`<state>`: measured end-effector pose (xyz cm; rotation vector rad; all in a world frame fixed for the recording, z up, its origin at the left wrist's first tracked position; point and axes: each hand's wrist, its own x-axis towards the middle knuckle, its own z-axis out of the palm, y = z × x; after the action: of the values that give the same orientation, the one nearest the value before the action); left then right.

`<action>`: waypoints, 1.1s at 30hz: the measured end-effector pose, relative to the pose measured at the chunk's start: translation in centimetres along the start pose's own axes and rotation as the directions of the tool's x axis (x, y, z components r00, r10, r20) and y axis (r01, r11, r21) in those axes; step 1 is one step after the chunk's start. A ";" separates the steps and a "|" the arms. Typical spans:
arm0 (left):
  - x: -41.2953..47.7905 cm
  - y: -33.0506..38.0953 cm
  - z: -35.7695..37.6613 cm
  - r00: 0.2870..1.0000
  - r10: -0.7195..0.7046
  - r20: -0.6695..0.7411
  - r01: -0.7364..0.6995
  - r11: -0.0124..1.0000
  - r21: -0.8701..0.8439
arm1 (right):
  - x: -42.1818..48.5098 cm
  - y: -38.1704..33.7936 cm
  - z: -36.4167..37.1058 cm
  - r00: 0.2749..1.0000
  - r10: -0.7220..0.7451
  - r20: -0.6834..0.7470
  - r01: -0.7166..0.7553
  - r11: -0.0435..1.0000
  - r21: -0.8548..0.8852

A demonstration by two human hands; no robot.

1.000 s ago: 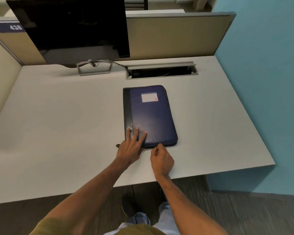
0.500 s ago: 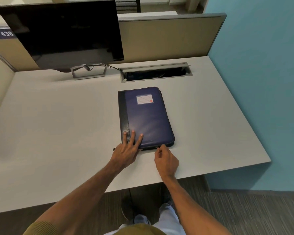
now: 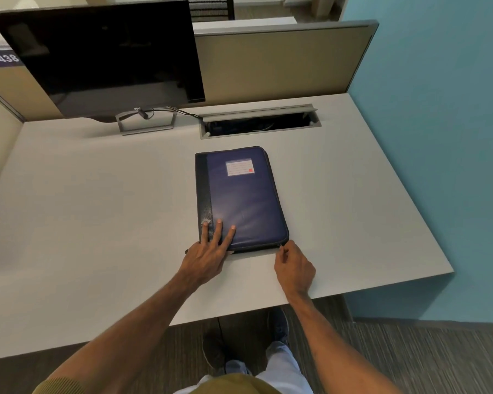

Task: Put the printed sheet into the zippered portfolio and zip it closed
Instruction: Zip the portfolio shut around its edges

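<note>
A dark blue zippered portfolio (image 3: 239,197) with a black spine and a white label lies closed and flat on the grey desk (image 3: 97,223). My left hand (image 3: 208,251) rests flat on its near left corner, fingers spread and pressing down. At the portfolio's near right corner, my right hand (image 3: 293,265) pinches the zipper pull (image 3: 281,246) between thumb and fingers. The printed sheet is not visible.
A dark monitor (image 3: 103,55) on a metal stand (image 3: 145,123) stands at the back left. An open cable slot (image 3: 259,123) sits behind the portfolio. Beige partitions bound the back and left, and a blue wall (image 3: 439,137) runs along the right.
My right hand has slid to the right along the portfolio's near edge with the zipper pull, from mid-edge to the near right corner. The left hand stays pressed on the cover.
</note>
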<state>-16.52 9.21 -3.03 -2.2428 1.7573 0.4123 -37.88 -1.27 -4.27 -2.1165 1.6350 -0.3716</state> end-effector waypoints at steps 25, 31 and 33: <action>-0.7 -1.7 1.2 0.999 -0.031 -0.031 0.031 1.000 0.000 | 1.6 0.5 -1.1 0.997 -0.061 0.045 0.066 0.991 -0.120; -1.1 -3.2 1.2 0.999 -0.049 -0.022 0.048 0.999 -0.025 | 4.0 1.1 -1.6 0.966 -0.203 0.163 0.223 0.968 -0.113; -1.2 -3.6 1.2 0.998 -0.060 -0.002 0.060 0.998 -0.024 | 4.9 1.0 -1.6 0.935 -0.276 0.222 0.300 0.950 -0.083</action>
<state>-13.38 11.57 -3.57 -2.3071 1.6899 0.4204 -38.21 -6.49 -3.61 -2.4003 1.2572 -0.1382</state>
